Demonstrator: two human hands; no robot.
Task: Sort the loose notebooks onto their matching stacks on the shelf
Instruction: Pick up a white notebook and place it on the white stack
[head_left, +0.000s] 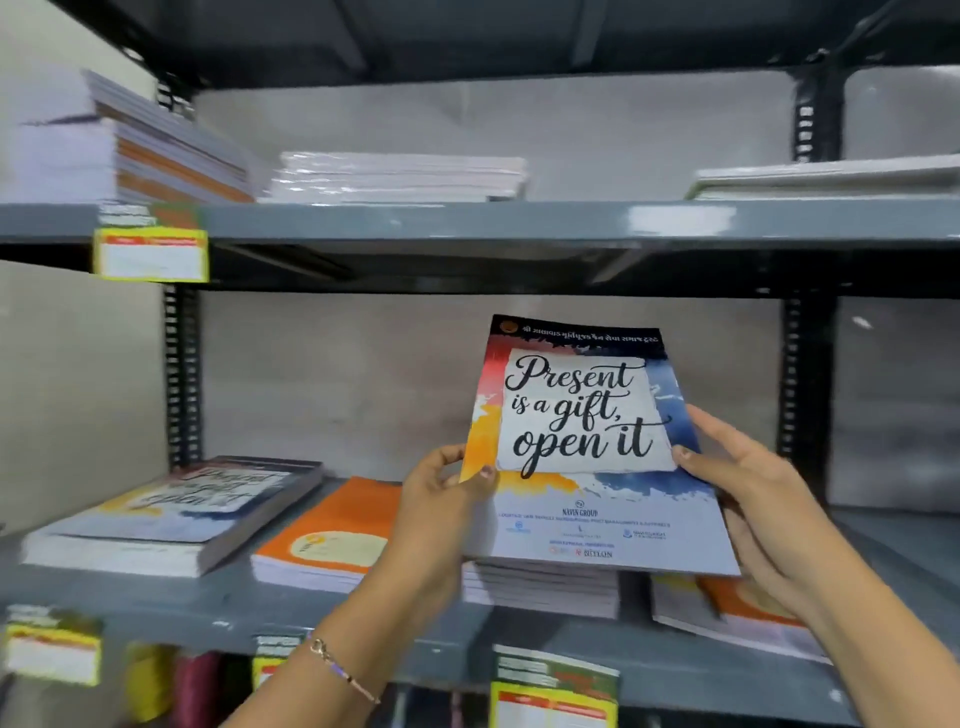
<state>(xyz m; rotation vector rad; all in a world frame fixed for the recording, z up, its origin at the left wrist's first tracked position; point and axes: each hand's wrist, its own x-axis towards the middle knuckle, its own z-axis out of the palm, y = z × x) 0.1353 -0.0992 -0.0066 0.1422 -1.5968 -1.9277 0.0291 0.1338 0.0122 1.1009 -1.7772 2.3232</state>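
I hold a notebook (582, 415) with a red, orange and blue watercolour cover reading "Present is a gift, open it", tilted up in front of the middle shelf (218, 608). My left hand (441, 499) grips its left edge and my right hand (748, 499) its right edge. Under it lies a short stack (540, 587) whose cover is hidden. A stack with the same watercolour cover (171, 514) sits at the shelf's left. An orange-covered stack (332, 535) lies between them, and another orange-covered stack (737, 613) lies at the right.
The upper shelf (467, 221) carries a tall pile with orange spines (156, 150), a white wrapped pile (395, 176) and a flat pile at the right (831, 176). Yellow price labels (150, 254) hang from the shelf edges. Black slotted uprights (182, 374) frame the bay.
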